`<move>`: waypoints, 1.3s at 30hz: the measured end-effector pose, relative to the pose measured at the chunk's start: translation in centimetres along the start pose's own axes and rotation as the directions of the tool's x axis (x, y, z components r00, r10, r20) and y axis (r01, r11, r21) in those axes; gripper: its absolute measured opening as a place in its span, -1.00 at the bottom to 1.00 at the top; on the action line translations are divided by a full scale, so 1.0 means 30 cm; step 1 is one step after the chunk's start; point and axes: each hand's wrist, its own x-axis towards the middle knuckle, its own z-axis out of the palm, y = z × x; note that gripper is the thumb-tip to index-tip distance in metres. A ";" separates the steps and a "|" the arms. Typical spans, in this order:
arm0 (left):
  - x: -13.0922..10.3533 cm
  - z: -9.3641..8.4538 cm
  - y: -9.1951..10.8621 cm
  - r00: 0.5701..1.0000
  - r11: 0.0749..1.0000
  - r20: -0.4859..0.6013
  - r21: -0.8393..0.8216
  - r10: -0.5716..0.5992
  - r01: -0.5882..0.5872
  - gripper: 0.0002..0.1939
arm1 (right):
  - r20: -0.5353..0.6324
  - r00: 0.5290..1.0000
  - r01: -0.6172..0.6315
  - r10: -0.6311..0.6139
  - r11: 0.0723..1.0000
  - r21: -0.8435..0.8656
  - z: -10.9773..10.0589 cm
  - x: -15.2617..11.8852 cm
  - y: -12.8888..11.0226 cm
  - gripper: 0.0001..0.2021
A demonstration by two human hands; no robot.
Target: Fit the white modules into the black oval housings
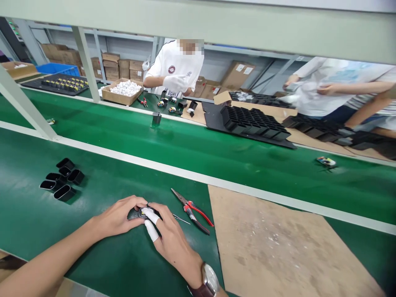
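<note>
Between my hands is a small black oval housing (133,214) with a circuit board (142,212) showing in its mouth. My left hand (119,215) grips the housing from the left, thumb below and fingers above. White finger cots cover the thumb and a finger of my right hand (169,232), which closes on the housing's right side with a fingertip on the board. Part of the housing is hidden behind my fingers. Just right of my right hand lie tweezers (182,219) and red-handled long-nose pliers (192,211).
Several empty black housings (64,193) stand at left. A stained cardboard sheet (278,247) covers the bench at right. Beyond the white rail (148,163), a green conveyor belt (192,142) carries a black housing (156,118) and a circuit board (326,161). Co-workers (176,70) work across it.
</note>
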 end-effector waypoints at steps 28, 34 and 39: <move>0.019 -0.011 0.011 0.967 0.966 -0.022 0.061 0.255 -0.253 -0.91 | 0.099 0.986 -0.085 0.138 0.905 -0.416 -0.054 -0.016 0.091 -0.69; 0.025 -0.003 0.011 0.950 0.948 -0.043 0.095 0.309 -0.304 -0.85 | 0.076 0.985 -0.109 0.152 0.907 -0.406 -0.042 -0.016 0.095 -0.68; 0.026 -0.007 -0.006 0.944 0.944 -0.118 0.156 0.309 -0.289 -0.76 | 0.077 0.983 -0.119 0.168 0.891 -0.438 -0.041 -0.008 0.091 -0.77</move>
